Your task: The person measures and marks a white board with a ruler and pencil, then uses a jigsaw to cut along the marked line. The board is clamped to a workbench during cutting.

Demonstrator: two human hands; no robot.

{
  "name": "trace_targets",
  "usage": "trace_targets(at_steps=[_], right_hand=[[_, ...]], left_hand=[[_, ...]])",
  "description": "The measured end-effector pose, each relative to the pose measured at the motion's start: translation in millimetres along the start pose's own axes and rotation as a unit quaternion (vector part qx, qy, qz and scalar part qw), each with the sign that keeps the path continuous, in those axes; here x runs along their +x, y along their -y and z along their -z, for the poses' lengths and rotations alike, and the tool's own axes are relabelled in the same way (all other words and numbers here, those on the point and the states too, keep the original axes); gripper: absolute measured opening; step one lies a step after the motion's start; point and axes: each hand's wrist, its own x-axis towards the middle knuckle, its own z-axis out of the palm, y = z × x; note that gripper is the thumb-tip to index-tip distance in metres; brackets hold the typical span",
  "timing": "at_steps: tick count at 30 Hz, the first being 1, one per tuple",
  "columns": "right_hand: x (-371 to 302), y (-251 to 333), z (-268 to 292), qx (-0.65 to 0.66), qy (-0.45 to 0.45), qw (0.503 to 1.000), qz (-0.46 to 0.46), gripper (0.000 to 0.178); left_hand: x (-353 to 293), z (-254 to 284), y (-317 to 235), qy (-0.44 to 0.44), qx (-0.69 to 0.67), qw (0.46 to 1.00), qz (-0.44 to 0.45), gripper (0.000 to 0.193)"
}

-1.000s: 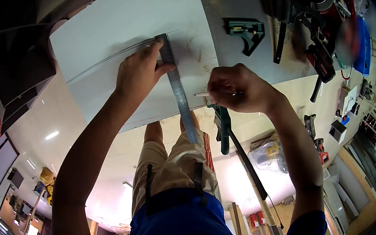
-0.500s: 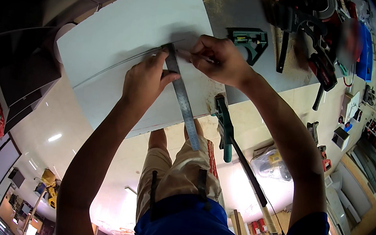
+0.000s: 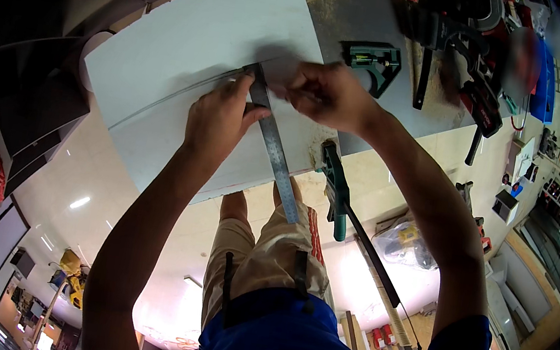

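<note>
A white board point(image 3: 192, 34) lies before me, a thin dark curved line running across it. My left hand point(image 3: 218, 120) grips the upper part of a steel ruler point(image 3: 274, 147), thumb on its face and fingers at its left edge. The ruler's near end reaches past the board's front edge, over my shorts. To the right of the ruler, my right hand point(image 3: 334, 97) is closed and smeared by motion. Something thin seems to be pinched in its fingers, too blurred to name. The green combination square head point(image 3: 374, 63) lies just beyond that hand.
A green-handled bar clamp point(image 3: 335, 183) sits at the board's near right corner. Power tools point(image 3: 456, 42) crowd the dark dusty bench top point(image 3: 339, 11) at the far right. A plastic-wrapped bundle point(image 3: 406, 243) rests lower down on the right. Dark cabinets point(image 3: 40, 98) stand at the left.
My right hand has shifted slightly toward me and is more blurred. My left hand and the ruler have barely moved.
</note>
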Motion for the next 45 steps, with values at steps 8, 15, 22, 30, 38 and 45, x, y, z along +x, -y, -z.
trace_targets(at_steps=[8, 15, 22, 30, 38, 45], right_hand=[[-39, 18, -4, -0.049, 0.174, 0.983, -0.012, 0.009], [-37, 44, 21, -0.031, 0.139, 0.989, -0.04, 0.005], [-66, 30, 23, 0.061, 0.038, 0.993, -0.093, 0.01], [-6, 11, 0, -0.042, -0.031, 0.997, 0.049, 0.015], [-10, 25, 7, -0.148, 0.064, 0.985, 0.065, 0.021], [-59, 23, -8, -0.119, 0.22, 0.968, -0.027, 0.018]], left_hand=[[0, -2, 0, -0.01, -0.011, 1.0, 0.005, 0.06], [-1, 0, 2, 0.02, 0.001, 1.0, 0.018, 0.061], [0, -1, 0, 0.02, -0.002, 1.0, 0.005, 0.063], [0, 0, 1, 0.018, -0.016, 1.0, 0.008, 0.063], [1, 3, 0, 0.035, -0.008, 0.999, 0.015, 0.061], [0, -2, 0, 0.007, -0.003, 1.0, 0.016, 0.059]])
